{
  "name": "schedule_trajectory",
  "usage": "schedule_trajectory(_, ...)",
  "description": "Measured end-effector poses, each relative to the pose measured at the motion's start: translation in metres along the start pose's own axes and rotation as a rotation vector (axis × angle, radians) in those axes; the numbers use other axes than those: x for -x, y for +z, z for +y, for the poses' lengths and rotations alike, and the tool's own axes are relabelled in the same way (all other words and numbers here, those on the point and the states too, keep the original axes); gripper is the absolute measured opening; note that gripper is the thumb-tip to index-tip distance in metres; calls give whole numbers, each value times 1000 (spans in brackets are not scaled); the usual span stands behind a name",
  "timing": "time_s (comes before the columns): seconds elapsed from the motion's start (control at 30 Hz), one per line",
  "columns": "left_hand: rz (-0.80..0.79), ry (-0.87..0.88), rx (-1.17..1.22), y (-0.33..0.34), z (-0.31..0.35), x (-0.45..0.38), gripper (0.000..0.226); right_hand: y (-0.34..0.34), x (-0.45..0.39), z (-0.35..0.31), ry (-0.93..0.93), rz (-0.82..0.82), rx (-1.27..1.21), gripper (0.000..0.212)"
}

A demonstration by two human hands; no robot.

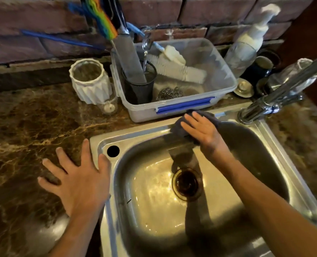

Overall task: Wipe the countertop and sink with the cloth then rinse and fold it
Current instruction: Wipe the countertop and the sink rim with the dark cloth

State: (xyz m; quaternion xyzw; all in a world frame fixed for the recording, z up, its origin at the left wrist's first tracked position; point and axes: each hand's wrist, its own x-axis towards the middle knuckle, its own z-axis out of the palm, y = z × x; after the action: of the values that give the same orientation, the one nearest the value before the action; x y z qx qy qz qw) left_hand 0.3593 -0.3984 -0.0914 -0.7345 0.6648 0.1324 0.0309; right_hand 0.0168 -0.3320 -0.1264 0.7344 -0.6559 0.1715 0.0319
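A dark grey cloth lies over the back rim of the steel sink and hangs a little into the basin. My right hand presses flat on the cloth, fingers spread and pointing to the back left. My left hand rests palm down with fingers apart on the brown marble countertop, its thumb on the sink's left rim. The drain sits in the basin's middle.
A clear plastic tub with brushes, a steel scourer and a black mesh cup stands just behind the sink. A white ribbed vase and a small glass are to its left. The chrome tap and a pump bottle are at the back right.
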Motion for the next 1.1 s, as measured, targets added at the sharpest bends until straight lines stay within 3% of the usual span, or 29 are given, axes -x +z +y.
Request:
schedule_trajectory(0.1, 5, -21, -2, -1, 3, 1, 63, -23, 17, 36, 328, 29, 75, 78)
schedule_trajectory(0.23, 30, -25, 5, -1, 5, 1, 61, -10, 8, 20, 649, 137, 27, 63)
schedule_trajectory(0.33, 49, -17, 16, 2, 4, 1, 59, 3, -24, -13, 716, 91, 1, 55)
schedule_trajectory(0.37, 53, -16, 16, 2, 3, 2, 58, 8, -38, -26, 675, 52, -33, 53)
schedule_trajectory(0.47, 68, -20, 33, 3, 3, 2, 56, 17, -66, -78, 473, -276, -61, 68)
schedule_trajectory(0.57, 88, -32, 51, 3, 3, 2, 56, 43, -58, -128, 82, -128, -157, 65)
schedule_trajectory(0.63, 95, -27, 56, 3, 3, 2, 55, 34, -57, -122, -94, -167, -127, 70)
schedule_trajectory(0.7, 90, -23, 62, 3, 2, 1, 55, 13, -59, -95, -232, -223, -57, 63)
schedule_trajectory(0.77, 88, -24, 70, 3, 1, 1, 56, -4, -53, -59, -157, -280, 45, 54)
schedule_trajectory(0.83, 97, -25, 65, 4, 1, 1, 55, -21, -33, -19, 107, -208, 50, 47)
schedule_trajectory(0.9, 104, -15, 37, 6, 0, 0, 54, -30, -3, 20, 400, 4, -20, 48)
schedule_trajectory(0.97, 92, -10, 37, 7, -1, -1, 54, -33, 7, 36, 575, 132, -55, 53)
schedule_trajectory(1.1, 84, -10, 29, 7, -2, -2, 57, -6, -29, -5, 935, 437, -285, 54)
